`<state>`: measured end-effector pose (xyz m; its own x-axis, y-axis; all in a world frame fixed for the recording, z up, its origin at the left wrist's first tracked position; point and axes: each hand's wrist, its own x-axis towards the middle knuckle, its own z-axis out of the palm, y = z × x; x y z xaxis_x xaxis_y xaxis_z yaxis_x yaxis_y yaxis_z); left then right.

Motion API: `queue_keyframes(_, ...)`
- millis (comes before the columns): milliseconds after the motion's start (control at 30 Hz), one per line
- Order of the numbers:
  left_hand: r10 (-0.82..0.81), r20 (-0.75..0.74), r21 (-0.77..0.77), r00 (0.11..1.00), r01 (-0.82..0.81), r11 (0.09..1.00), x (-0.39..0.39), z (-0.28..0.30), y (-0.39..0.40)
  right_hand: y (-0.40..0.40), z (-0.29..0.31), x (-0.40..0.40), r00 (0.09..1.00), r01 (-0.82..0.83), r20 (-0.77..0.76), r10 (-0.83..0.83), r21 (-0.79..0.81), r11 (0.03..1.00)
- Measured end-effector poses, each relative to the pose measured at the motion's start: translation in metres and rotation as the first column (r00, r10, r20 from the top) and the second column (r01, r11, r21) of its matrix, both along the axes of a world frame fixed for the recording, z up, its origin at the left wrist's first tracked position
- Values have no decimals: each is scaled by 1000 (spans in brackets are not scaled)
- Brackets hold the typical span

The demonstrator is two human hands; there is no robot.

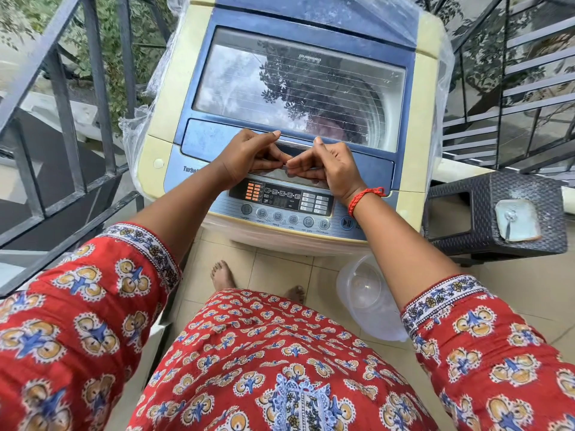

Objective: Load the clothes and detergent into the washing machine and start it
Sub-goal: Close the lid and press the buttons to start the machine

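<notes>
The washing machine (pixel 289 126) stands with its glass lid (pixel 298 91) down. Both the left hand (pixel 252 157) and the right hand (pixel 326 166) have their fingers curled around the lid's front handle, just above the control panel (pixel 286 206). Whether clothes are inside I cannot tell, and starting probably remains. An empty plastic tub (pixel 370 300) lies on the tiled floor below the machine; beside it stands a dark wicker stool (pixel 494 213), with railings around.

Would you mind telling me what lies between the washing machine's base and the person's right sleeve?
In the head view, a clear plastic tub lies tipped on the tiled floor between the washing machine and the right sleeve.
</notes>
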<state>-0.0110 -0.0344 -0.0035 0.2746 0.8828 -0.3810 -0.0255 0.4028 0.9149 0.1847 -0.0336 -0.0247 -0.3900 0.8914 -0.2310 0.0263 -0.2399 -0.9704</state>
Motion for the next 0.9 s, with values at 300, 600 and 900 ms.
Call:
queue_keyframes(300,8,-2,4,1000,-8,1000,0,-3,1,-1,1,0,1000,0,-2,0,8,1000)
queue_keyframes(600,11,1,9,1000,-11,1000,-1,-5,3,0,0,1,1000,-8,10,8,13,1000)
queue_keyframes(900,13,1,13,1000,-13,1000,-2,-12,5,1,1,1,1000,-5,27,5,11,1000)
